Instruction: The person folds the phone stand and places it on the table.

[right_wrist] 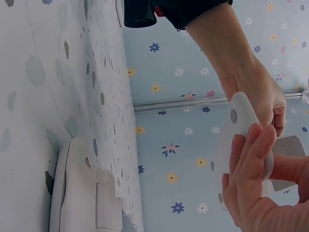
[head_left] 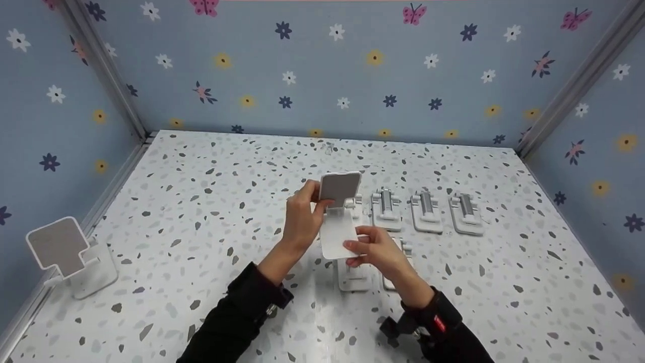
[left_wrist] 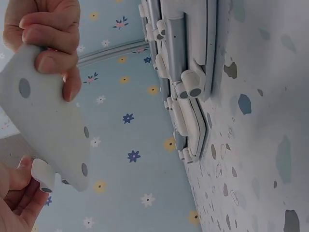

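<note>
A white phone stand (head_left: 336, 237), unfolded, is held up off the table between both hands. Its upper plate carries a grey pad (head_left: 340, 187). My left hand (head_left: 302, 212) pinches the stand near the hinge, thumb across the lower edge of the pad. The right hand (head_left: 375, 249) grips the base plate along its right edge. Round grey feet (left_wrist: 24, 88) show on the base's underside in the left wrist view. In the right wrist view, right-hand fingers (right_wrist: 251, 154) lie along the underside, with the thumb on the other face.
Several folded phone stands (head_left: 427, 212) lie in a row right of the hands. More folded stands (head_left: 354, 278) lie in front, partly hidden by the right hand. An unfolded stand (head_left: 95, 275) stands at the table's left edge. Flower-patterned panels (head_left: 332, 75) enclose the speckled table (head_left: 201, 222).
</note>
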The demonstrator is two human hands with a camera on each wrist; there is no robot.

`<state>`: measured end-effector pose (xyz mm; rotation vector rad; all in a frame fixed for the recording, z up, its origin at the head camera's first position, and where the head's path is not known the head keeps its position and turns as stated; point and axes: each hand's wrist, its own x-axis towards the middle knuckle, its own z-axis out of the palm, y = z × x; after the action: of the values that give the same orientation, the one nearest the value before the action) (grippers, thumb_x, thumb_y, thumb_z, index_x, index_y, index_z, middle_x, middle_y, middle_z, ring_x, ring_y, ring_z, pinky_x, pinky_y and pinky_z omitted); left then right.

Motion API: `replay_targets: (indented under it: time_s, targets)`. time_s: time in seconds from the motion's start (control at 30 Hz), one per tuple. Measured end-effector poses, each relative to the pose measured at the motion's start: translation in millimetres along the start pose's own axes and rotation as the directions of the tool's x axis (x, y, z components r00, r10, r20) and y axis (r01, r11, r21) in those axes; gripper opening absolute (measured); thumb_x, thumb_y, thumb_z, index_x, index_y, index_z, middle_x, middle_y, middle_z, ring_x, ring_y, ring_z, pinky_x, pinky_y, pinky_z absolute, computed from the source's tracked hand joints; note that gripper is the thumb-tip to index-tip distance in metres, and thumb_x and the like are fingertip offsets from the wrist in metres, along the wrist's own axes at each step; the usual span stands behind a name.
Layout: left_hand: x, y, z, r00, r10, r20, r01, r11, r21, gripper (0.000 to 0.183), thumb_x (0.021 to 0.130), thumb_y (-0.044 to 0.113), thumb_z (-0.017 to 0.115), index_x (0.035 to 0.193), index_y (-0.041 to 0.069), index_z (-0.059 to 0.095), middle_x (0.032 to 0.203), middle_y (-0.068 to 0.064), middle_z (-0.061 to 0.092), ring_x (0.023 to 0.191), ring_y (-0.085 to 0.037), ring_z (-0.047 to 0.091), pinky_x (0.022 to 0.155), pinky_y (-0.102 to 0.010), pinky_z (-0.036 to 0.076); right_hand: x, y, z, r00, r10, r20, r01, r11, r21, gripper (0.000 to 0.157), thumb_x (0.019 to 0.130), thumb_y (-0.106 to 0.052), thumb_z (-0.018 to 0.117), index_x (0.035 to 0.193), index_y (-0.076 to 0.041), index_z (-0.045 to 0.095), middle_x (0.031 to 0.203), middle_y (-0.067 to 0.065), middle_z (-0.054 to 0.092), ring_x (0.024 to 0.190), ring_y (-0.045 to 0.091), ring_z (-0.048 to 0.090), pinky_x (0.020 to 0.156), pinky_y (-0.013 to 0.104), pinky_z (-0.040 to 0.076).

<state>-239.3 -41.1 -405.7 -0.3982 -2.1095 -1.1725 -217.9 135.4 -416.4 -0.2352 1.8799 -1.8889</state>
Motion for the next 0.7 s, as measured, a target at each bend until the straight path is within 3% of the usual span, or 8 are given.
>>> replay_targets:
  time_s: [0.13, 0.27, 0.5, 0.7]
  targets:
    - [1.2, -6.6, 1.5, 0.999, 0.044, -0.009, -0.043, 0.999, 0.03, 0.019, 0.083, 0.002, 0.073, 0.095, -0.003, 0.059, 0.085, -0.016, 0.07, 0.077, -0.025, 0.068, 0.07, -0.035, 0.056, -0.6, -1.0, 1.5, 1.0, -0.005, 0.008, 0.005, 1.0, 0.001, 0.033, 0.093, 0.001, 0.056, 0.12, 0.019, 0.048, 0.078, -0.001, 0.068, 0.058, 0.008, 0.066, 0.056, 0.019, 0.055]
    - [3.0, -6.4, 0.0, 0.998, 0.06, 0.025, -0.061, 0.997, 0.041, 0.021, 0.083, 0.003, 0.073, 0.098, -0.003, 0.06, 0.089, -0.016, 0.072, 0.082, -0.026, 0.07, 0.074, -0.036, 0.057, -1.1, -1.2, 1.2, 1.0, 0.0, -0.004, 0.001, 1.0, 0.016, 0.031, 0.094, 0.002, 0.054, 0.119, 0.018, 0.048, 0.078, -0.001, 0.067, 0.057, 0.008, 0.065, 0.055, 0.018, 0.054]
    - [14.0, 14.9, -14.6, 0.992, 0.098, 0.083, -0.109, 0.984, 0.14, 0.047, 0.081, 0.009, 0.078, 0.122, -0.005, 0.058, 0.108, -0.018, 0.066, 0.102, -0.03, 0.065, 0.088, -0.038, 0.056, -0.3, -2.5, -1.2, 0.999, -0.034, -0.032, 0.034, 0.999, 0.002, 0.028, 0.094, 0.0, 0.056, 0.117, 0.014, 0.049, 0.08, -0.001, 0.066, 0.059, 0.008, 0.065, 0.055, 0.019, 0.054]
    - [25.6, 31.7, -19.5, 0.981, 0.19, 0.044, -0.195, 0.965, 0.176, 0.025, 0.088, 0.004, 0.069, 0.111, -0.003, 0.065, 0.101, -0.015, 0.064, 0.096, -0.027, 0.065, 0.086, -0.034, 0.056, -0.3, -4.3, -2.0, 0.997, -0.044, -0.069, 0.043, 0.999, -0.015, 0.031, 0.094, 0.001, 0.056, 0.119, 0.017, 0.048, 0.08, 0.001, 0.066, 0.059, 0.009, 0.066, 0.054, 0.02, 0.054]
